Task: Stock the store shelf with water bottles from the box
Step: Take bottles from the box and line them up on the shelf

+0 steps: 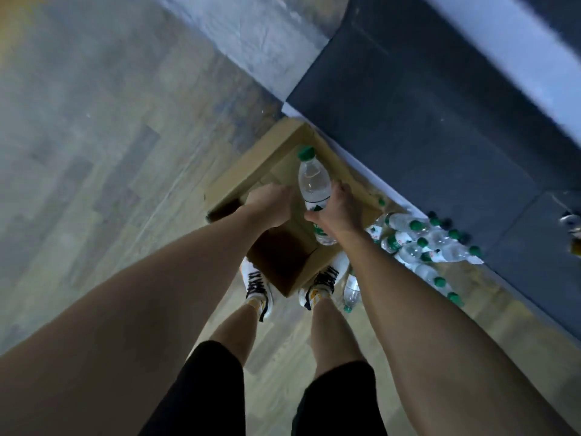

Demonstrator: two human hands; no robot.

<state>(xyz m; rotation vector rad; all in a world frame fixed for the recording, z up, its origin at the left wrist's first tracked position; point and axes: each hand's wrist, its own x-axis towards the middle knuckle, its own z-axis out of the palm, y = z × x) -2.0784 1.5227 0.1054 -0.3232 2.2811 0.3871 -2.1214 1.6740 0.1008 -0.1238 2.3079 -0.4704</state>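
Right hand point(334, 212) grips clear green-capped plastic water bottle point(314, 184) mid-body; likely full, heavy, smooth; left hand point(270, 204) grip indeterminate

right hand point(334, 212) gripping water bottle point(314, 184), box point(245, 174)

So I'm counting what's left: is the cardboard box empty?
Cannot tell. The box is open, but both hands and the held bottle cover much of its dark inside.
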